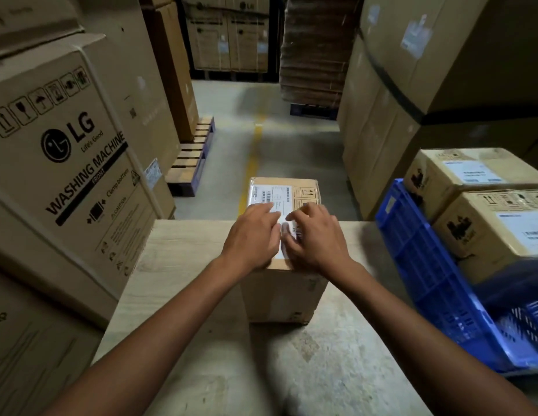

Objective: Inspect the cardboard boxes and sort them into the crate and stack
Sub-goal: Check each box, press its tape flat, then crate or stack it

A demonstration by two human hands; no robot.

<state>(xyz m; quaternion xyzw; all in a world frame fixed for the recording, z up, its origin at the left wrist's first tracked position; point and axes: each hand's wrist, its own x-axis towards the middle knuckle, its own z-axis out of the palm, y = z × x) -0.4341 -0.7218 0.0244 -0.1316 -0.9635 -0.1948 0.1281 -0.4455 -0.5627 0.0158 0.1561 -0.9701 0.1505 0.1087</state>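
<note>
My left hand (255, 235) and right hand (314, 238) lie loose-fingered on the box (284, 292) on the tabletop (177, 280), grasping nothing, steadying it, probably checking its label (267, 193).

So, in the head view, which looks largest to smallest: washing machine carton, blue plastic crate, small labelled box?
1. brown washing machine carton
2. blue plastic crate, partly cut off
3. small labelled cardboard box

Dim in here, all murky brown. The brightest patch lies on the floor (231, 94) down the aisle; soft overhead light pales the counter (183, 265), where the box (284, 292) throws a faint near-side shadow. The far cartons (228, 40) go soft, the blue crate (426, 265) smears at the right edge, the washing-machine carton (66, 151) bows at left.
</note>
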